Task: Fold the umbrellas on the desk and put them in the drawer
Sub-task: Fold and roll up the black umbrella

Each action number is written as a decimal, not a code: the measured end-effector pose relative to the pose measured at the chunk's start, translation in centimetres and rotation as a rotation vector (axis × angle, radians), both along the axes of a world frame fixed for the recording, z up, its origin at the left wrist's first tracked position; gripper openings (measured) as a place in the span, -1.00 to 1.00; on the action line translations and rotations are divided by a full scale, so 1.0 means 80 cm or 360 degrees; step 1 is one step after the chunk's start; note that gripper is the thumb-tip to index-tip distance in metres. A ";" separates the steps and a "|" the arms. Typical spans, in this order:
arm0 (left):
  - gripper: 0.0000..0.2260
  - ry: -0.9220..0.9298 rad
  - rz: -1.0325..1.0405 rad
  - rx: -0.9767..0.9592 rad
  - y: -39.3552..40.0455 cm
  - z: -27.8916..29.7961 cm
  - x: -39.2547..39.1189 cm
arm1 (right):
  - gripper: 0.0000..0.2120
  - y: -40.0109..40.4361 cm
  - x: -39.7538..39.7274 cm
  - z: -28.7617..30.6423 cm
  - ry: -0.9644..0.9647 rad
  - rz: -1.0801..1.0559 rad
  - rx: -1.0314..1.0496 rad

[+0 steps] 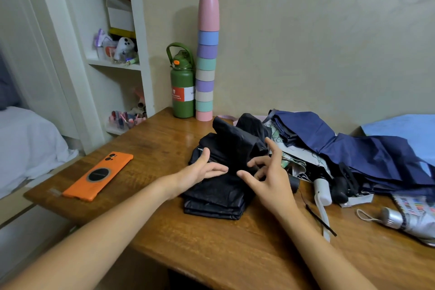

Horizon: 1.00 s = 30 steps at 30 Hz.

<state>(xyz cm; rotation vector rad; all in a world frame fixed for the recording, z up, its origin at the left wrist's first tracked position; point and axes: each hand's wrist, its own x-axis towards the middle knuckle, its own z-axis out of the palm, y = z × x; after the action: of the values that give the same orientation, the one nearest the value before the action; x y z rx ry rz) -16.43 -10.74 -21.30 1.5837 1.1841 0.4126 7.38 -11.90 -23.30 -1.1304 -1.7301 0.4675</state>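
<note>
The wooden tabletop (164, 238) stood against a plain wall. On it lay the black umbrella (219, 195), its long axis running from the person toward the wall. The left hand (202, 169) rested flat on the cloth, fingers straight; the right hand (266, 172) hovered, loosely spread, grasping nothing. Smoothing each pleat flat before rolling would serve best.

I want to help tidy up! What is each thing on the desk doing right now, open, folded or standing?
black umbrella: fabric half folded, flat on desk
left hand: open, resting on the black umbrella
right hand: open, fingers spread over it
navy umbrella: unfolded, loose heap
silver umbrella: collapsed, lying down
green bottle: upright, lid shut
cup stack: upright
orange phone: face down
</note>
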 end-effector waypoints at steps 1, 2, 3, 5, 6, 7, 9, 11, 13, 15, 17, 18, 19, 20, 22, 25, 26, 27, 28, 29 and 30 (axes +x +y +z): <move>-0.20 0.0006 -0.0015 -0.0002 -0.001 0.001 0.001 | -0.09 0.003 -0.002 0.002 -0.0045 -0.0043 0.0009; -0.22 0.0026 -0.0033 0.0002 0.000 -0.001 0.000 | -0.12 0.007 -0.003 0.004 -0.0093 -0.0086 0.0015; -0.26 0.0084 -0.0066 0.0025 0.000 -0.002 0.001 | -0.17 0.011 -0.004 0.006 -0.0124 -0.0126 0.0022; -0.39 0.0473 -0.0279 0.0299 -0.005 -0.008 0.003 | -0.29 0.016 -0.003 0.010 -0.0123 -0.0189 0.0040; -0.44 0.0763 -0.0418 0.0547 -0.006 -0.015 0.004 | -0.36 0.016 -0.002 0.011 -0.0118 -0.0209 0.0062; -0.44 0.0998 -0.0518 0.0785 -0.008 -0.024 0.005 | -0.44 0.015 0.000 0.012 -0.0127 -0.0231 0.0089; -0.42 0.1199 -0.0524 0.1074 -0.014 -0.040 0.006 | -0.60 0.009 0.002 0.014 -0.0148 -0.0273 0.0150; -0.43 0.1185 -0.0474 0.1184 -0.018 -0.044 0.007 | -0.68 -0.001 0.001 0.018 -0.0131 -0.0274 0.0223; -0.43 0.1186 -0.0442 0.1240 -0.018 -0.045 0.007 | -0.71 -0.012 -0.004 0.020 -0.0178 -0.0256 0.0324; -0.43 0.1191 -0.0416 0.1250 -0.016 -0.046 0.007 | -0.76 -0.018 -0.011 0.016 -0.0317 -0.0238 0.0424; -0.43 0.1198 -0.0405 0.1250 -0.016 -0.048 0.007 | -0.84 -0.021 -0.016 0.011 -0.0406 -0.0237 0.0513; -0.43 0.1199 -0.0403 0.1252 -0.016 -0.048 0.007 | -0.85 -0.022 -0.018 0.010 -0.0445 -0.0252 0.0581; -0.43 0.1198 -0.0397 0.1256 -0.017 -0.047 0.007 | -0.84 -0.023 -0.018 0.010 -0.0488 -0.0276 0.0660; -0.44 0.1200 -0.0389 0.1260 -0.017 -0.046 0.007 | -0.84 -0.024 -0.018 0.011 -0.0519 -0.0299 0.0731; -0.44 0.1201 -0.0380 0.1266 -0.018 -0.044 0.009 | -0.77 -0.026 -0.016 0.014 -0.0537 -0.0300 0.0735; -0.44 0.1194 -0.0382 0.1271 -0.019 -0.044 0.010 | -0.48 -0.022 -0.016 0.013 -0.0738 -0.0284 0.0546; -0.44 0.1186 -0.0383 0.1272 -0.018 -0.045 0.009 | -0.45 -0.020 -0.017 0.010 -0.0849 -0.0280 0.0523; -0.44 0.1172 -0.0385 0.1276 -0.018 -0.045 0.009 | -0.46 -0.016 -0.019 0.005 -0.0952 -0.0283 0.0517; -0.45 0.1165 -0.0388 0.1274 -0.018 -0.045 0.009 | -0.48 -0.012 -0.021 0.001 -0.1035 -0.0307 0.0525; -0.45 0.1166 -0.0392 0.1275 -0.019 -0.045 0.009 | -0.53 -0.008 -0.023 -0.002 -0.1085 -0.0346 0.0548; -0.45 0.1173 -0.0397 0.1276 -0.019 -0.044 0.009 | -0.59 -0.005 -0.025 -0.004 -0.1095 -0.0388 0.0593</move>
<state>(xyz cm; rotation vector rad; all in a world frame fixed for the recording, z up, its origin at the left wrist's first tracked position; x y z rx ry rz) -15.72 -12.24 -24.86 2.7009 1.4124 0.1235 5.38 -12.28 -23.60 -1.2807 -2.0961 -0.4374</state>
